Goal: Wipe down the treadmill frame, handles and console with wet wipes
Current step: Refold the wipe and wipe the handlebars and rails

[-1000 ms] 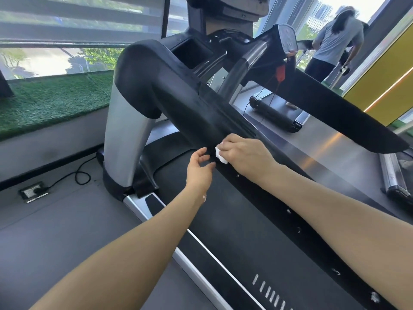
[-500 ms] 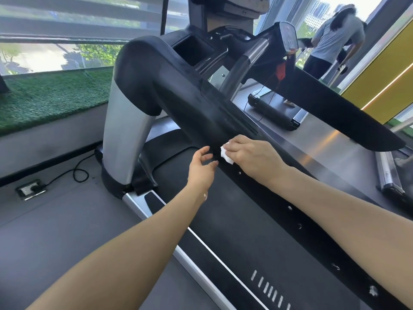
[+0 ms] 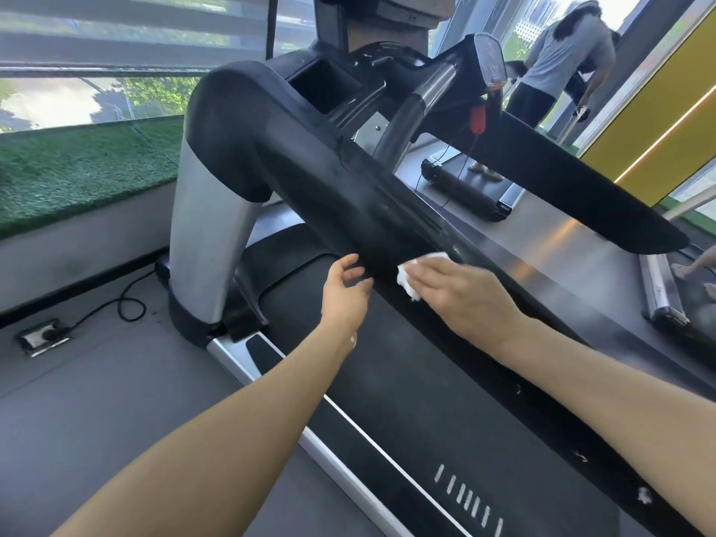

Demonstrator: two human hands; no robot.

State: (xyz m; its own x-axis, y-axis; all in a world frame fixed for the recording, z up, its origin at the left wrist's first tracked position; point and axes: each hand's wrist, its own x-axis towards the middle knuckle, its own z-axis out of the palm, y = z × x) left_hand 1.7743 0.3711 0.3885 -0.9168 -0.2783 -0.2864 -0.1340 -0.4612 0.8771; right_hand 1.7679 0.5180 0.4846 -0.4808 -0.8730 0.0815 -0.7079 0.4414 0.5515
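Currently, head view: the right hand [image 3: 461, 294] presses a wet wipe [image 3: 408, 282] flat against the near side of the black handrail [image 3: 348, 195], fingers extended. The left hand [image 3: 345, 290] hovers just beside it, spread, holding nothing. Handle wiping is in hand; next stroke probably follows the rail's lower edge. Open room lies above the treadmill belt [image 3: 387, 381].

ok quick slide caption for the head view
Right hand presses a white wet wipe onto the treadmill's black handrail; left hand hovers open beside it.
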